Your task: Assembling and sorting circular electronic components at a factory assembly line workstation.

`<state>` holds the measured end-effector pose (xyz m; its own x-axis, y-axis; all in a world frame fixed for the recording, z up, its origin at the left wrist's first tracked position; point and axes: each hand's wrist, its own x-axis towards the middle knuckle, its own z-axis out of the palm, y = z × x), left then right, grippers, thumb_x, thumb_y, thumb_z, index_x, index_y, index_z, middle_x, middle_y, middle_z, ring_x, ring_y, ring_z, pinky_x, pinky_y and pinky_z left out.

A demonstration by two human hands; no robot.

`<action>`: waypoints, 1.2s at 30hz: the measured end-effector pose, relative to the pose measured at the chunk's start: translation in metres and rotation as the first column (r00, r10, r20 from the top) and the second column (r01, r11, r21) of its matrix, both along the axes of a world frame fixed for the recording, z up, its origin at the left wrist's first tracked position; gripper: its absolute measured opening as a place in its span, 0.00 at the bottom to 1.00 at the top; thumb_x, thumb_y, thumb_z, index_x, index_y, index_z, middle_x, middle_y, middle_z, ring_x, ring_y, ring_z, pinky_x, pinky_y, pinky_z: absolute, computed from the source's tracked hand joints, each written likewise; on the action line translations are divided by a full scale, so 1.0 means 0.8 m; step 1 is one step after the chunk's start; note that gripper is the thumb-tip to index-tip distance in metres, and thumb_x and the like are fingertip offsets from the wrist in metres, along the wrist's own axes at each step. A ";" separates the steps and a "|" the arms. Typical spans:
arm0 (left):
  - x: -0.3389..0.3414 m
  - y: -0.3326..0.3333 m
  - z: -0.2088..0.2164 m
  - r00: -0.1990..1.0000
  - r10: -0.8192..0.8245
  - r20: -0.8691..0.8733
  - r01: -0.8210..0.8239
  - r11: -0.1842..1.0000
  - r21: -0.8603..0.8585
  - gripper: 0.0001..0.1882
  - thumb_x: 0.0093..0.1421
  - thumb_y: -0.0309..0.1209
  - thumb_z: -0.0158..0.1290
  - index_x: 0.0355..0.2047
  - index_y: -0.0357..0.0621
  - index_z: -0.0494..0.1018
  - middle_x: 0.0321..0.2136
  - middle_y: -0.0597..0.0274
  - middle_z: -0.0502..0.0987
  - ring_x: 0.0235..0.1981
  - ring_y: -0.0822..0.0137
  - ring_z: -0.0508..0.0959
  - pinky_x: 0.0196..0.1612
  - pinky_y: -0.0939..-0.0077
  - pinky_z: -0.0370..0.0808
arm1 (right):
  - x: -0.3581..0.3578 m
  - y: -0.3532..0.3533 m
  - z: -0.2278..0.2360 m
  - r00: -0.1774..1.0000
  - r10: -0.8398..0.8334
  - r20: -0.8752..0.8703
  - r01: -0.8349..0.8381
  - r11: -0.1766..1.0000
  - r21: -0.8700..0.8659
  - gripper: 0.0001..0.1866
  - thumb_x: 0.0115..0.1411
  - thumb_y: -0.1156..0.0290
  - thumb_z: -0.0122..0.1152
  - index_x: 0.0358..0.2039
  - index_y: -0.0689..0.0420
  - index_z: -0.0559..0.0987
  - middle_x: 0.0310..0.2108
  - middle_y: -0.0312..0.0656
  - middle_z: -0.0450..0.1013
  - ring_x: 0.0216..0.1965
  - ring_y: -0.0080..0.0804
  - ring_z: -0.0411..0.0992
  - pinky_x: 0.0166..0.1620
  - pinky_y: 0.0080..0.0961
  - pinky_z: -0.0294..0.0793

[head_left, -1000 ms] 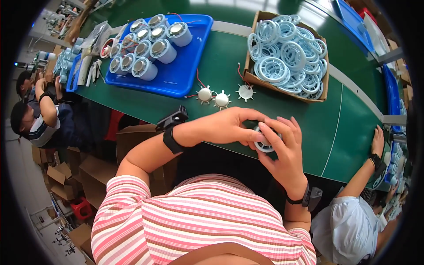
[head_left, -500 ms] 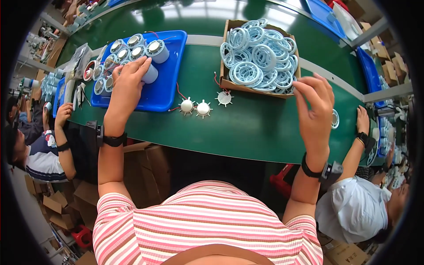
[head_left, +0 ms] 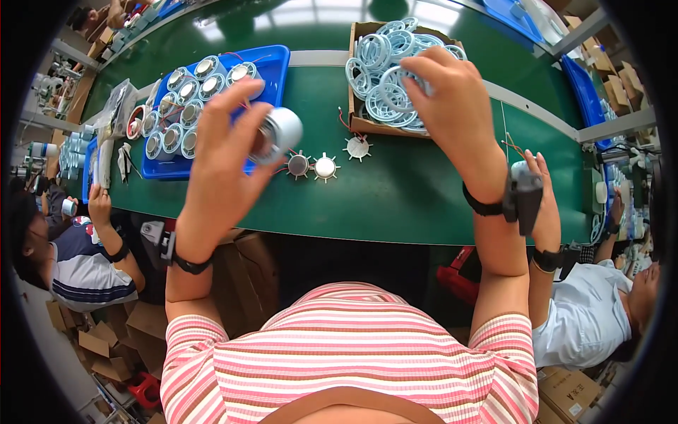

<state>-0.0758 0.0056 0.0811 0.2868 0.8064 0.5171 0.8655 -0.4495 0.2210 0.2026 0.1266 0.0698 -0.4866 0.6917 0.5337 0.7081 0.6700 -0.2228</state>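
Observation:
My left hand (head_left: 219, 169) is closed around a light blue cylindrical housing (head_left: 288, 131), tilted sideways in the air beside the blue tray (head_left: 275, 78). Several similar housings (head_left: 189, 113) with silver discs in their tops stand in that tray, some with thin red wires. Over the cardboard box (head_left: 385, 128) at the back, my right hand (head_left: 455, 99) pinches a light blue plastic ring (head_left: 385, 92). The heap of rings (head_left: 372, 51) fills the box around it. On the green table between tray and box lie three round discs with spokes, including a white one (head_left: 325, 167).
At the right, a co-worker's hand (head_left: 544, 205) reaches onto the table close to my right forearm, with a wired part by its fingers. Another person's hand (head_left: 100, 205) rests at the left table edge. Tools (head_left: 125, 162) and a plastic bag (head_left: 120, 102) lie left of the tray.
My left hand has lifted a housing out of the tray and moved right. My right hand has moved left over the box, onto a ring. The right co-worker's hand has come closer.

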 end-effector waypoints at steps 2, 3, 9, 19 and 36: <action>0.032 -0.021 -0.002 0.989 -0.145 -0.014 0.142 0.978 -0.152 0.35 0.43 0.26 0.72 0.52 0.38 0.71 0.57 0.50 0.72 0.57 0.47 0.74 0.62 0.58 0.69 | 0.010 -0.031 0.010 0.989 -0.002 -0.146 0.000 1.000 -0.014 0.09 0.56 0.75 0.67 0.40 0.58 0.84 0.36 0.42 0.78 0.37 0.45 0.76 0.43 0.35 0.75; 0.046 -0.032 -0.011 0.978 -0.206 0.020 0.205 0.946 -0.251 0.35 0.44 0.28 0.72 0.52 0.37 0.70 0.57 0.51 0.73 0.55 0.47 0.75 0.62 0.57 0.69 | 0.016 -0.056 0.012 0.963 0.012 -0.268 -0.057 0.985 -0.161 0.09 0.56 0.76 0.66 0.39 0.58 0.84 0.35 0.43 0.78 0.36 0.45 0.76 0.41 0.33 0.75; 0.121 -0.039 -0.066 0.973 -0.221 0.060 0.226 0.883 -0.411 0.35 0.46 0.34 0.72 0.53 0.37 0.69 0.55 0.52 0.74 0.52 0.49 0.76 0.62 0.58 0.69 | 0.059 -0.127 -0.044 0.988 -0.132 0.084 0.156 0.866 -0.475 0.14 0.55 0.78 0.69 0.44 0.60 0.83 0.36 0.45 0.77 0.38 0.43 0.77 0.45 0.33 0.75; 0.115 -0.039 -0.072 0.854 0.147 0.499 0.335 0.579 -0.743 0.38 0.54 0.25 0.68 0.64 0.41 0.64 0.54 0.56 0.74 0.50 0.65 0.79 0.48 0.71 0.79 | 0.107 -0.134 -0.101 0.970 0.170 -0.173 -0.229 0.879 -0.419 0.28 0.50 0.79 0.73 0.54 0.58 0.79 0.54 0.48 0.73 0.50 0.48 0.74 0.53 0.36 0.74; 0.148 -0.024 -0.120 0.366 0.400 0.840 0.735 0.430 -0.525 0.37 0.60 0.15 0.60 0.68 0.40 0.60 0.56 0.59 0.73 0.54 0.68 0.77 0.57 0.69 0.80 | 0.035 -0.169 -0.075 0.921 0.008 -0.390 -0.165 0.913 -0.372 0.45 0.44 0.81 0.76 0.65 0.58 0.69 0.52 0.48 0.76 0.52 0.42 0.76 0.55 0.34 0.77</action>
<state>0.0425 -0.0136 -0.0151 0.4020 0.8802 -0.2524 -0.1397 0.3314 0.9331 0.2305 -0.0089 0.0100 -0.3741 0.8453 0.3815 0.4627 0.5267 -0.7131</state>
